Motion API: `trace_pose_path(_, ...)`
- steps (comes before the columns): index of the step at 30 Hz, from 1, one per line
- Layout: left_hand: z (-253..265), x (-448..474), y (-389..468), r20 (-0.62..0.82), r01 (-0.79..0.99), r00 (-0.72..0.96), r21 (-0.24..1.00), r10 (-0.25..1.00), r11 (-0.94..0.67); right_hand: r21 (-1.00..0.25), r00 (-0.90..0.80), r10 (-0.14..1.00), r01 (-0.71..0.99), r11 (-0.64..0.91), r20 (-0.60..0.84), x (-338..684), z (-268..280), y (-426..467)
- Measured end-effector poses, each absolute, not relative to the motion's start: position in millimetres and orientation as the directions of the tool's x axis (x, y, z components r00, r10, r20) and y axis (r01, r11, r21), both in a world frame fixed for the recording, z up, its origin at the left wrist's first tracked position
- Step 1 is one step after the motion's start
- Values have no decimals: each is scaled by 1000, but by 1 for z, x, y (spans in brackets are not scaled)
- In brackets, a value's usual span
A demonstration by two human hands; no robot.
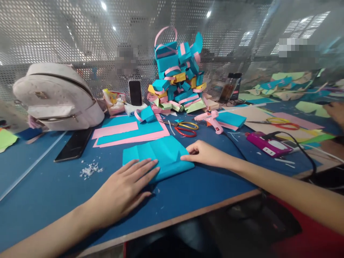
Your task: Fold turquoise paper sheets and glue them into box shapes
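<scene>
Left hand (127, 187): we lay it flat on the creased blue paper (162, 152).
Right hand (202, 153): we pinch the paper's right edge.
Glue gun (215, 124): beyond our paper, near scissors (176, 124).

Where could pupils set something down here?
Bare: left of the left hand, nearer than the white scraps; and between the blue sheet, right forearm and near table edge. Crowded: behind the sheet, with scissors and glue gun.
</scene>
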State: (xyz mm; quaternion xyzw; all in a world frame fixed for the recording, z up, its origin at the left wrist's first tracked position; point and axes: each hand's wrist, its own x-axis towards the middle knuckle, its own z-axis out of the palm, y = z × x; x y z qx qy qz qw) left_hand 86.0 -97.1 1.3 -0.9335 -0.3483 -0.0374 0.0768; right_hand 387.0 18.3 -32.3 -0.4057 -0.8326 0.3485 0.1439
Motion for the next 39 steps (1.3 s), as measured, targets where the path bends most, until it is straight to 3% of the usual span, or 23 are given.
trace_pose_path(4,-9,88,-94,-17,643,764,88,645,-760,-561,-626,780,649,514,-10,394,-8,12)
trace_pose_path(6,-11,86,-92,-46,648,760,135,649,-749,-428,-562,809,697,576,173,395,7,3)
trace_pose_path(8,-11,84,-89,-61,648,759,165,648,-744,-271,-612,721,670,691,325,391,14,-10)
trace_pose_path(11,-11,84,-87,-74,650,757,185,649,-737,-202,-850,493,459,865,183,378,6,-29)
trace_pose_path(14,-12,84,-86,-86,652,756,189,649,-734,-157,-927,364,348,924,88,367,-13,-37)
trace_pose_path(24,-13,76,-82,-108,639,768,198,632,-743,-195,-948,317,305,932,31,363,-25,-29)
trace_pose_path(34,5,60,-77,-165,579,813,329,559,-746,-226,-949,308,287,931,64,364,-27,-31)
trace_pose_path(39,7,58,-79,-179,579,815,284,550,-765,-199,-958,284,272,941,36,364,-25,-31)
